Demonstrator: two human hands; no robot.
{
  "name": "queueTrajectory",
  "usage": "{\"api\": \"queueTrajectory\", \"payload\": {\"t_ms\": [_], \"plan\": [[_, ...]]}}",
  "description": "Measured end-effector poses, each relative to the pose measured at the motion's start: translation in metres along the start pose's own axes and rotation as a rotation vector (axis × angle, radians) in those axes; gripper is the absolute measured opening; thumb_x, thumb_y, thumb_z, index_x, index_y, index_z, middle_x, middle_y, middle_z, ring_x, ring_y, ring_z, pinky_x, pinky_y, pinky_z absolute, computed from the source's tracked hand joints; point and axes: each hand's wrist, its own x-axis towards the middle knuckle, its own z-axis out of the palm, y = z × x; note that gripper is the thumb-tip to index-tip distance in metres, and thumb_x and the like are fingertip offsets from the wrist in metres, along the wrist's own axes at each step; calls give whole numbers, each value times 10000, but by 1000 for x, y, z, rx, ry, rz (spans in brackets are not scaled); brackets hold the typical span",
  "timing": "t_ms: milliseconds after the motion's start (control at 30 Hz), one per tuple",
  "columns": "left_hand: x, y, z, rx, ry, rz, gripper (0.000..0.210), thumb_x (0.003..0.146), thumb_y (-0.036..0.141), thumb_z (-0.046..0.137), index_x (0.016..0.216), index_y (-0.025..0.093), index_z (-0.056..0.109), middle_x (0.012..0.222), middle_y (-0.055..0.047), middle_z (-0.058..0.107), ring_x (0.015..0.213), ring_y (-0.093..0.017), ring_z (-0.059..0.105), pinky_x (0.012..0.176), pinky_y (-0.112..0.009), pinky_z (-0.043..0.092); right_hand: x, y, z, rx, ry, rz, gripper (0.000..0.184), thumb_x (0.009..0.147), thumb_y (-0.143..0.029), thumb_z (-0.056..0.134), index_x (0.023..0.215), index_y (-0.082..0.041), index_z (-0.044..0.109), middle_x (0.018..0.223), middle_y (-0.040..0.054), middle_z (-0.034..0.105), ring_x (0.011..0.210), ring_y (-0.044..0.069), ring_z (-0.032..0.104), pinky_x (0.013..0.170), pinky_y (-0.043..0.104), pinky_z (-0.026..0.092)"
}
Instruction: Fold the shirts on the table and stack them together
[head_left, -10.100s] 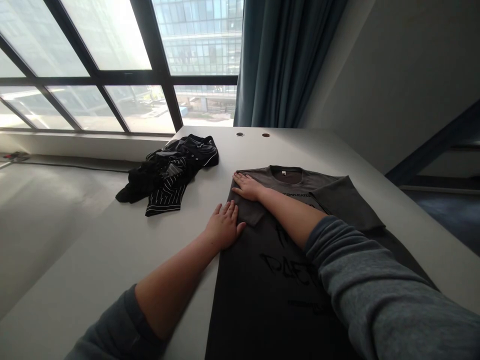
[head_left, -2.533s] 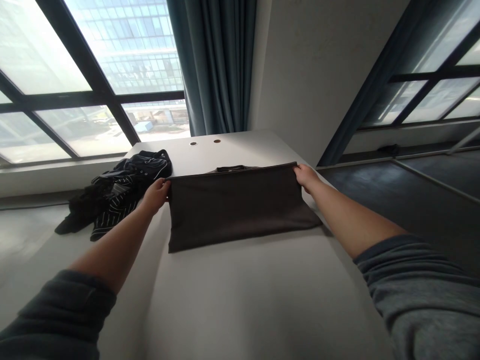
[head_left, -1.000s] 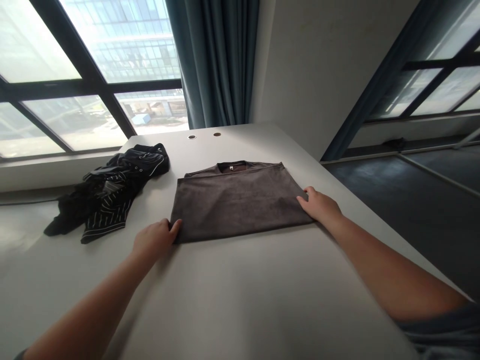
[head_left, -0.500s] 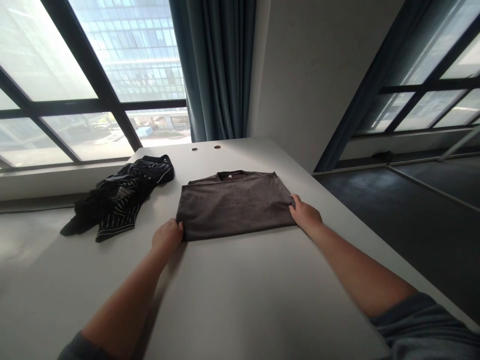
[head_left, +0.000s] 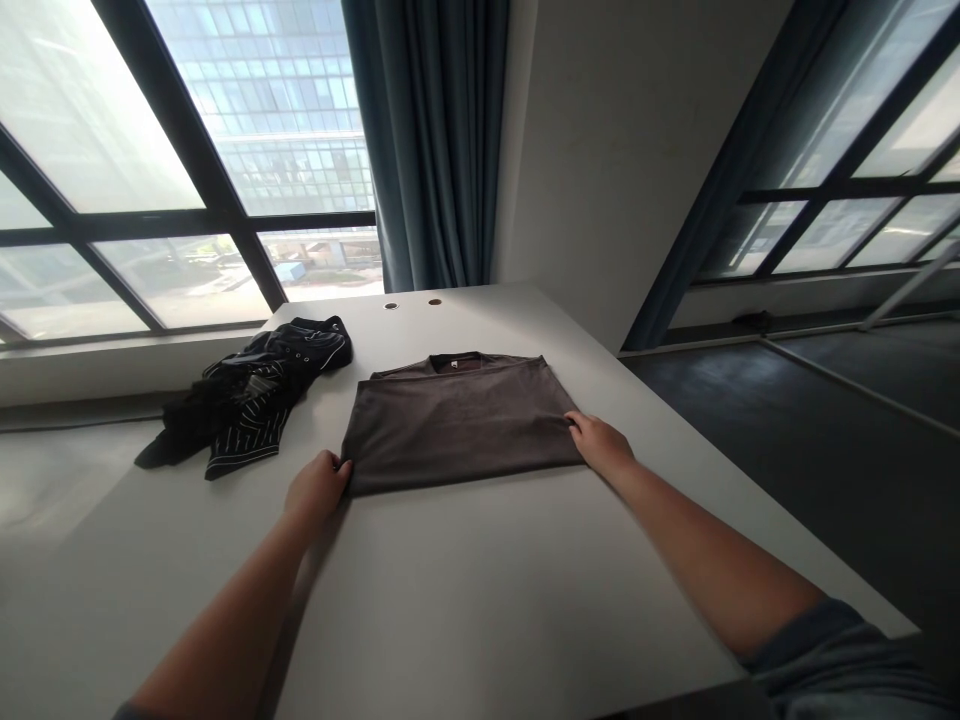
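A dark grey-brown shirt (head_left: 457,425) lies folded into a wide rectangle on the white table (head_left: 450,590). Its collar, with a small pale label, shows at the far edge. My left hand (head_left: 319,485) pinches the shirt's near left corner. At the right side, a little above the near corner, my right hand (head_left: 600,442) grips the cloth between thumb and fingers. Some fingertips of both hands are hidden by the fabric or the hand itself.
A crumpled heap of black clothing (head_left: 255,395) with white stripes lies left of the shirt. Two round cable holes are at the table's far end. Behind stand a blue curtain (head_left: 431,150), windows and a pale pillar (head_left: 622,130). Dark floor (head_left: 787,400) lies beyond the right edge.
Both hands and the shirt have shifted slightly left and nearer to me, and the view has moved a little too. Both hands keep their hold on the shirt's sides.
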Motion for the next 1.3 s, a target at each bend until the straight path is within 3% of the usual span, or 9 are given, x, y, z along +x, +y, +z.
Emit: {"api": "queueTrajectory", "payload": {"t_ms": [300,567,733,900,1100,1233,1300], "plan": [[-50,-57,-7,-6,-9,-31,331,990,526,402,1004,251,585,938,-140,767,946,-380,733,730,-413,480,-71,-10,2,119,-21,-63,411,1037,-266,481,1391,-253,689,1359,101,736,1206,294,702,988,376,543],[-100,-71,-16,-64,-73,-108,290,1016,504,364,1008,253,509,935,-124,761,931,-344,733,732,-370,481,-114,-8,0,205,31,-94,411,999,-254,514,1344,-227,735,1323,104,758,1192,292,726,1012,385,564],[-113,-83,-26,-130,-112,-171,264,1011,491,387,973,256,503,895,-101,748,895,-316,734,731,-355,485,-127,-1,-13,315,-56,-45,411,969,-290,537,1311,-236,759,1319,78,767,1205,291,728,1038,392,558],[-125,-89,-30,-110,-131,-147,259,996,485,404,951,258,520,811,-75,728,840,-313,733,711,-356,483,-137,8,-16,326,-97,-52,420,946,-298,550,1303,-241,764,1333,73,762,1222,283,723,1044,375,551],[-137,-92,-22,-86,-163,-111,301,1005,507,380,962,253,533,860,-93,752,852,-310,736,717,-363,492,-153,11,-2,236,-9,-108,423,975,-283,517,1337,-249,735,1315,82,760,1175,282,730,991,376,569],[-147,-91,-21,-19,-156,-90,400,1010,586,370,1048,238,564,968,-116,770,896,-332,745,726,-388,507,-164,7,1,0,95,-156,426,1011,-267,489,1368,-260,721,1190,116,736,962,269,736,834,376,586],[-150,-88,-22,30,-87,-80,491,999,641,376,1150,222,582,1067,-138,761,947,-349,746,750,-409,528,-167,1,-2,-115,179,-192,410,1008,-265,513,1354,-237,731,1178,144,704,955,285,708,851,406,581]]}}
